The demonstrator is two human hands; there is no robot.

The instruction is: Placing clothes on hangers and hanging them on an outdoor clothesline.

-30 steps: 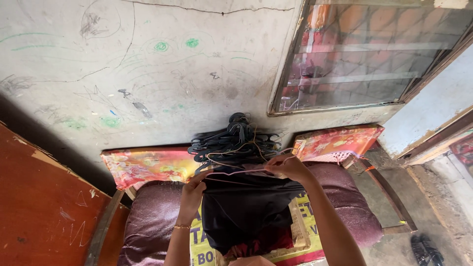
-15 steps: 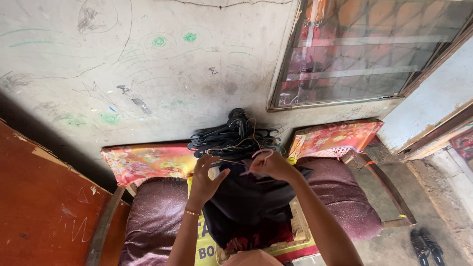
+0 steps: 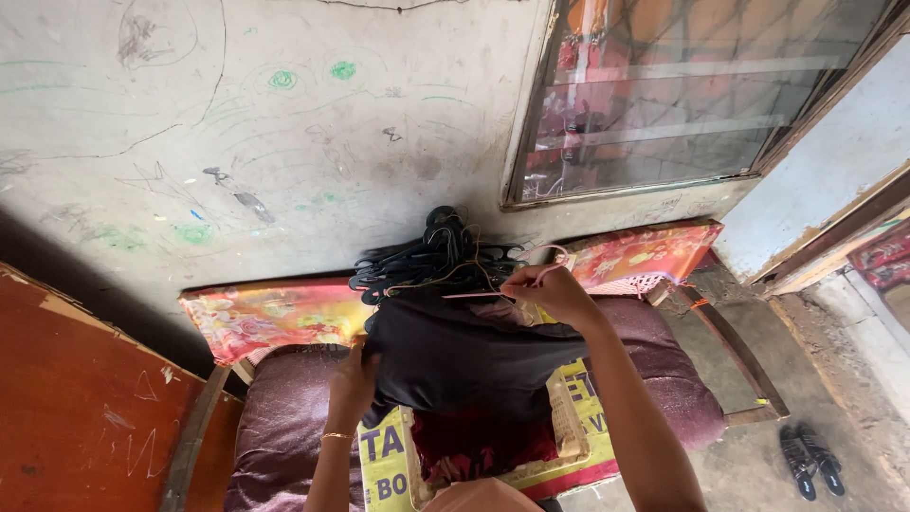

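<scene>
A black garment (image 3: 464, 356) hangs spread between my two hands over a yellow basket (image 3: 569, 431) on a purple seat. My right hand (image 3: 550, 289) grips a thin pink wire hanger (image 3: 540, 268) at the garment's top right edge. My left hand (image 3: 353, 384) holds the garment's left edge, lower down. Just beyond the garment a bundle of black hangers (image 3: 436, 258) rests against the wall. Red cloth (image 3: 474, 450) lies in the basket under the garment.
The purple cushioned seat (image 3: 284, 427) has red and yellow floral cushions (image 3: 265, 318) behind it. A scribbled wall and a barred window (image 3: 664, 95) stand beyond. A reddish wooden board (image 3: 85, 408) is at left. Black shoes (image 3: 806, 460) lie on the floor at right.
My left hand dropped from the hanger to the garment's left edge. The garment is now spread wider, and my right hand shifted right with the pink hanger. The view drifted left.
</scene>
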